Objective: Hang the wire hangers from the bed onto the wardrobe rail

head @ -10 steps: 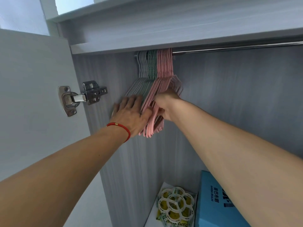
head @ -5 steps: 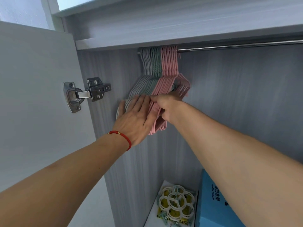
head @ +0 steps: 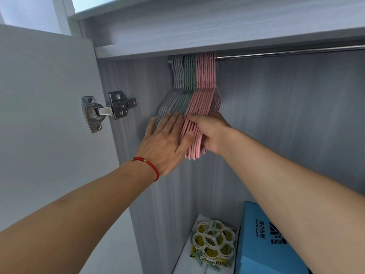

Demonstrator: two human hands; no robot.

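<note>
Head cam: your left hand (head: 165,144), flat-open, now presses grey/green wire hangers (head: 178,99) w/ pink wire hangers (head: 205,91); right hand (head: 210,133) clamps pink bunch. All hooked on chrome rail (head: 286,54), frame centre-top — tidying left.

At the left of the frame the open wardrobe door (head: 43,119) carries a metal hinge (head: 107,110) fixed to the grey side panel (head: 136,175). At the lower right, a blue box (head: 262,240) (dark print on its side) sits just beside a cream round clip hanger (head: 214,241) lying over yellow packaging (head: 199,254).
</note>
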